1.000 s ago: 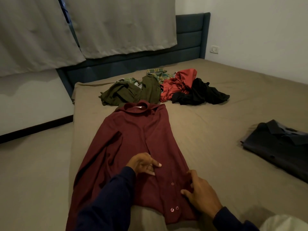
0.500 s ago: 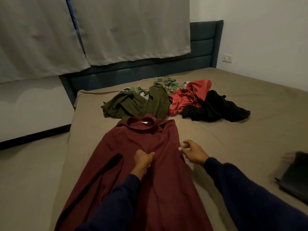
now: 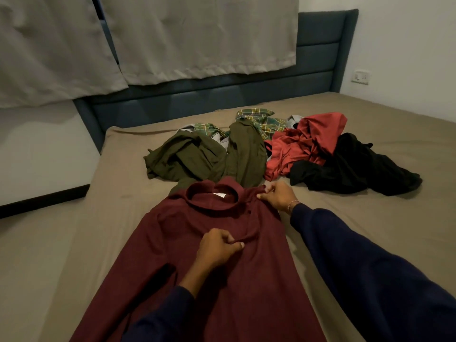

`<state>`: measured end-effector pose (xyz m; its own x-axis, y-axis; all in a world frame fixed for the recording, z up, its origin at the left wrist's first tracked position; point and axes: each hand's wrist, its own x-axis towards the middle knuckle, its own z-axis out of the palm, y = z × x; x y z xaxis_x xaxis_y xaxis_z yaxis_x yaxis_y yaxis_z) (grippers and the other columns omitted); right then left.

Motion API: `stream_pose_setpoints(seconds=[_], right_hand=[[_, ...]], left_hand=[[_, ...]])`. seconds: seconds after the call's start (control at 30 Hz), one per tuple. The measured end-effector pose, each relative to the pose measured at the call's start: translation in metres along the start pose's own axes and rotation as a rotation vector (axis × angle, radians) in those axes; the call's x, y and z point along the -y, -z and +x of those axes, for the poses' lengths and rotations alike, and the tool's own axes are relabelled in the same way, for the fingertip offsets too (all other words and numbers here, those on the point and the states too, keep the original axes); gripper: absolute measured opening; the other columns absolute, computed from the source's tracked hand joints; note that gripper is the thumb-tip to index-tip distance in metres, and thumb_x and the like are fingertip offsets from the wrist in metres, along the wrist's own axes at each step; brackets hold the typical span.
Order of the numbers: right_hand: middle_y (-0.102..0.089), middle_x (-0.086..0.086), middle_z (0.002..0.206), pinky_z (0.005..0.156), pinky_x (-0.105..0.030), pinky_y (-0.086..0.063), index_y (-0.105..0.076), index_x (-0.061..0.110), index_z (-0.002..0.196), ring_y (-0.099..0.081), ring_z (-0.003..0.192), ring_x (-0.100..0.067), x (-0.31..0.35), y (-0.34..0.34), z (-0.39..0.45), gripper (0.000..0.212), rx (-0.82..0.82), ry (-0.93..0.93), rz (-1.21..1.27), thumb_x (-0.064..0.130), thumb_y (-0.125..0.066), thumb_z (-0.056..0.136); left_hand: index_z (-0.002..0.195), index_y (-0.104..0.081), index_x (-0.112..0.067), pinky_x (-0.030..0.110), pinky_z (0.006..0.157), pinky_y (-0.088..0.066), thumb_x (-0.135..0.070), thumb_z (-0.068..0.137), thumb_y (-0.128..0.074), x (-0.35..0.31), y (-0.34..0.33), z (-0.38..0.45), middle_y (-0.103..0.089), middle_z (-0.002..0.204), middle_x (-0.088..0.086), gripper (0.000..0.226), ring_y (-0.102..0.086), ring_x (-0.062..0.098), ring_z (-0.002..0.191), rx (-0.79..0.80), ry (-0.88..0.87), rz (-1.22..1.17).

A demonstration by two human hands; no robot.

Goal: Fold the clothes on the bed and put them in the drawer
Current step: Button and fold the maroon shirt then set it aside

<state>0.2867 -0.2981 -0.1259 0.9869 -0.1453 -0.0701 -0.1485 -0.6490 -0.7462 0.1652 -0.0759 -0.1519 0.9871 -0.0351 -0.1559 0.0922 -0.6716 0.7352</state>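
Both hands (image 3: pixel 217 248) (image 3: pixel 277 197) pinching maroon shirt (image 3: pixel 222 292), hem cut off.

Your bed (image 3: pixel 345 218), under a taupe sheet, carries a maroon shirt (image 3: pixel 222 280) spread flat near its left edge, collar toward the headboard. Beyond the collar, toward the head end, lie crumpled olive clothes (image 3: pixel 197 156), a plaid piece (image 3: pixel 259 117), a red garment (image 3: pixel 308 141) and a black one (image 3: pixel 352 169), touching in a row.
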Motion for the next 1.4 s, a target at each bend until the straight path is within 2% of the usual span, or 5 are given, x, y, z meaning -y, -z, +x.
stream_pose_setpoints(seconds=[0.27,0.5,0.83,0.97,1.4], right_hand=[[-0.066,-0.005,0.097,0.077,-0.037,-0.049,-0.055,0.021,0.096,-0.062,0.095,-0.030,0.008,-0.011,0.004,0.037,-0.156,0.104,-0.198,0.044,-0.080,0.080],[-0.064,-0.004,0.088,0.069,-0.038,-0.046,-0.054,0.020,0.084,-0.061,0.085,-0.028,-0.005,-0.038,-0.040,0.037,-0.322,0.274,-0.309,0.054,-0.068,0.087],[-0.029,-0.018,0.159,0.118,-0.050,-0.026,-0.031,0.035,0.155,-0.024,0.149,-0.034,-0.009,-0.065,-0.036,0.064,-0.013,0.386,-0.501,0.065,-0.031,0.098],[0.004,-0.014,0.168,0.122,-0.058,0.000,0.003,0.038,0.159,0.009,0.154,-0.033,-0.015,-0.077,-0.040,0.075,-0.007,0.397,-0.623,0.073,-0.014,0.096],[-0.008,-0.022,0.166,0.121,-0.060,-0.002,-0.013,0.025,0.161,-0.004,0.153,-0.038,0.012,-0.070,-0.065,0.073,-0.005,0.321,-0.697,0.066,-0.017,0.100]], left_hand=[[0.053,-0.059,-0.017,0.022,0.049,-0.043,-0.041,0.084,-0.078,0.009,0.036,0.020,-0.056,0.051,-0.005,0.044,-0.051,0.011,0.049,0.148,0.058,-0.051],[0.137,-0.042,-0.027,0.040,0.080,-0.054,-0.056,0.081,-0.072,-0.010,0.034,0.055,-0.041,0.131,0.005,0.069,-0.047,0.025,0.119,-0.254,-0.273,0.725],[0.102,-0.064,-0.013,0.043,0.075,-0.050,-0.040,0.100,-0.052,-0.069,0.056,0.122,-0.068,0.102,0.017,0.029,-0.065,0.040,0.095,-0.537,-0.240,0.569],[0.123,-0.056,-0.008,0.048,0.082,-0.051,-0.019,0.099,-0.052,-0.070,0.046,0.148,-0.066,0.110,0.024,0.027,-0.061,0.045,0.103,-0.409,-0.318,0.346],[0.158,-0.020,-0.018,0.044,0.102,-0.047,-0.018,0.094,-0.056,0.044,0.086,0.059,-0.050,0.142,0.016,0.074,-0.052,0.033,0.126,-0.157,-0.294,0.387]])
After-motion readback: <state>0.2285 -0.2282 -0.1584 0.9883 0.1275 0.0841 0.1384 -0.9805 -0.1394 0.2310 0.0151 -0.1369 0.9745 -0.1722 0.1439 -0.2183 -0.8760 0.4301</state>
